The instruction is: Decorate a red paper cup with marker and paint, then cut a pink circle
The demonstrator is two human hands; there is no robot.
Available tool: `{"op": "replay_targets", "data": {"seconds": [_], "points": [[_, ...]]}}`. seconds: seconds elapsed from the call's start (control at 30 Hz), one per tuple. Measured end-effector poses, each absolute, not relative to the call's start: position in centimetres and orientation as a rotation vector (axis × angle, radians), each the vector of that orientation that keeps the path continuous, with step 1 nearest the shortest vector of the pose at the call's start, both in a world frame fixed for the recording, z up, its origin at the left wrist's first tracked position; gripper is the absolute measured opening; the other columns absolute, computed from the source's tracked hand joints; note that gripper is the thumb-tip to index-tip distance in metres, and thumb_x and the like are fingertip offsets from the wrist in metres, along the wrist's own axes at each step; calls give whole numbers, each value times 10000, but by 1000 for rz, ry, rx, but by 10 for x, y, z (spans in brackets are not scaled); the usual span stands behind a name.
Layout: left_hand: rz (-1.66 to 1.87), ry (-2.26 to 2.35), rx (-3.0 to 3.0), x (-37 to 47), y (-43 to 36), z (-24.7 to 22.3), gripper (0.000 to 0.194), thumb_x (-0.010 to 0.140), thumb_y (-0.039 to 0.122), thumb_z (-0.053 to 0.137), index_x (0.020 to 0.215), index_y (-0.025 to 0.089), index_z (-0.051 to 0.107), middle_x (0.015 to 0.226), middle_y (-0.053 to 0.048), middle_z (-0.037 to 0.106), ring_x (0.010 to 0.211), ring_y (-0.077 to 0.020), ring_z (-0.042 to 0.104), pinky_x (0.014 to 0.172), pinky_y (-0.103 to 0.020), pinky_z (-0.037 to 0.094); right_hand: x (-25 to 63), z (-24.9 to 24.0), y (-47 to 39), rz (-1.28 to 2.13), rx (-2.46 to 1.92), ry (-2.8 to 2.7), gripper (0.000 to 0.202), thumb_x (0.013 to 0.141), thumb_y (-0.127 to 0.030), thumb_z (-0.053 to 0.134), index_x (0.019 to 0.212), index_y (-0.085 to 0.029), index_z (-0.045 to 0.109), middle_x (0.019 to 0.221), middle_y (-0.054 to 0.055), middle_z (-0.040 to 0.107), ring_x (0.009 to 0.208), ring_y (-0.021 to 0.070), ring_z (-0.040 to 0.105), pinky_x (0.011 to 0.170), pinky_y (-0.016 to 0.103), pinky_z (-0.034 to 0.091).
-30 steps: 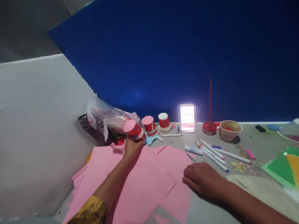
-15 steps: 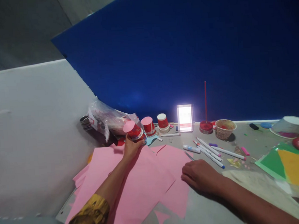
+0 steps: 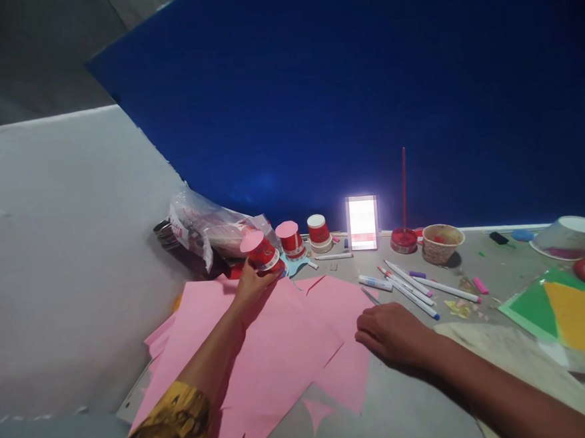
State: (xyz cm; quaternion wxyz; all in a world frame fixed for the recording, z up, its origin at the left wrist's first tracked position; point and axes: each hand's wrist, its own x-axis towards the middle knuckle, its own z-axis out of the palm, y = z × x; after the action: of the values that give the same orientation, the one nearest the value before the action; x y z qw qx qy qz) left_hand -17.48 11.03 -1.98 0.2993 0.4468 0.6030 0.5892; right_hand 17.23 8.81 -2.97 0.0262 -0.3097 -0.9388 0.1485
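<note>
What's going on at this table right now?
Someone's left hand is holding a tilted red cup with a pink top, just beyond the spread pink paper. To its right stand a second pink-topped cup and a white-topped cup. The right hand is near the markers, with a pointed metal tip showing beyond it; whether it grips that is hidden.

A deep blue wall (image 3: 344,95) fills the upper centre and right, meeting a pale white partition (image 3: 59,248) at the left along a slanting edge. Dark grey surface (image 3: 25,57) shows at upper left. Below, a grey tabletop (image 3: 386,412) spreads across the lower frame, while a blurred white rectangle (image 3: 362,223) glows near centre.
</note>
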Motion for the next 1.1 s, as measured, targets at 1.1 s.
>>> {"op": "replay_targets", "data": {"seconds": [1.1], "points": [[224, 1629, 1990, -80, -46, 56, 401, 947, 535, 614, 1278, 347, 742, 1310, -55, 792, 1194, -329, 748, 998, -432, 610, 243, 25, 123, 569, -1532, -1940, 426, 979, -436, 646, 634, -187, 633, 597, -5, 627, 553, 121, 494, 577, 279, 306]]}}
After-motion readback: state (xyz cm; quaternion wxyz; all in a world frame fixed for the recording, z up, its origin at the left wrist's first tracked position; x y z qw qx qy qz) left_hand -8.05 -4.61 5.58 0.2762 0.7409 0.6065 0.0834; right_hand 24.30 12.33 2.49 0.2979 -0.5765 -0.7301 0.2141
